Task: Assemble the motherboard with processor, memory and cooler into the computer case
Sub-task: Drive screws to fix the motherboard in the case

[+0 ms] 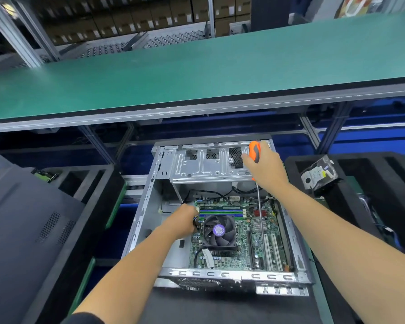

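Green bench behind one case, one motherboard, one screwdriver.

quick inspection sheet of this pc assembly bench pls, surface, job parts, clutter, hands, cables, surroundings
surface: black mat under the open computer case, below a green shelf.
job's things: motherboard lies in the case; cooler fan on it; memory sticks sit in their slots.
clutter: bagged hard drive on the black foam tray at right.
grippers: right hand grips an orange-handled screwdriver, shaft pointing down to the board; left hand grips a cable bundle beside the fan.
cables: black leads run along the board's far edge.
surroundings: dark side panel at left; stacked cartons behind.
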Action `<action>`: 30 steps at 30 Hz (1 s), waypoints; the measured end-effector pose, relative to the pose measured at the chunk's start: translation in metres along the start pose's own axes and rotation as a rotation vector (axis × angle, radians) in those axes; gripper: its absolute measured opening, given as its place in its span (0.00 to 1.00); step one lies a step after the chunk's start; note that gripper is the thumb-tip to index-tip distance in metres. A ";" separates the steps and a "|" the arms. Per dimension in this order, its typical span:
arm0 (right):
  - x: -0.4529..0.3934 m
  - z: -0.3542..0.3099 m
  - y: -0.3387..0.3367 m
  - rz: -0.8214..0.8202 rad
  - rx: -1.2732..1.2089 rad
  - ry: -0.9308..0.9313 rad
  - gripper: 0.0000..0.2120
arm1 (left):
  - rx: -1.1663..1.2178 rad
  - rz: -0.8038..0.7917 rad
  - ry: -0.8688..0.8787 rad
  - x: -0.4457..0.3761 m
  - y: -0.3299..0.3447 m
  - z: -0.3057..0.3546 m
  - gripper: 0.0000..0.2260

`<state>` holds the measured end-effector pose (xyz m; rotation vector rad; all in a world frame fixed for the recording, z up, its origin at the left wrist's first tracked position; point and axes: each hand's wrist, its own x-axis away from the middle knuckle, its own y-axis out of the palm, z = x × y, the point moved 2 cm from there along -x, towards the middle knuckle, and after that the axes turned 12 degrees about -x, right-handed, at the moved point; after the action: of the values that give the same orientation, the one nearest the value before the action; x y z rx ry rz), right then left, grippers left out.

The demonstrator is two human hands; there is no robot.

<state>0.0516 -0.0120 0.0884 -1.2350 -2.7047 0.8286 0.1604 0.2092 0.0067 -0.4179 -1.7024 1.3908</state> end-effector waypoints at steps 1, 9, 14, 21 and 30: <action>0.000 0.001 0.000 0.005 -0.001 -0.002 0.12 | 0.009 0.001 -0.004 0.000 0.000 0.000 0.03; 0.002 0.000 0.000 0.000 -0.007 -0.006 0.11 | 0.080 0.001 0.022 -0.001 0.002 -0.004 0.10; 0.003 0.001 -0.001 0.017 -0.027 0.003 0.12 | 0.224 0.009 0.007 0.004 0.002 -0.009 0.10; 0.001 0.003 0.001 0.016 -0.060 -0.006 0.12 | 0.346 0.001 0.009 0.009 -0.003 -0.016 0.10; 0.003 0.005 0.001 0.043 -0.048 -0.021 0.11 | 0.307 0.002 -0.034 0.006 -0.001 -0.015 0.13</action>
<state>0.0496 -0.0115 0.0831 -1.3060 -2.7394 0.7892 0.1694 0.2229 0.0105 -0.2243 -1.4822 1.6364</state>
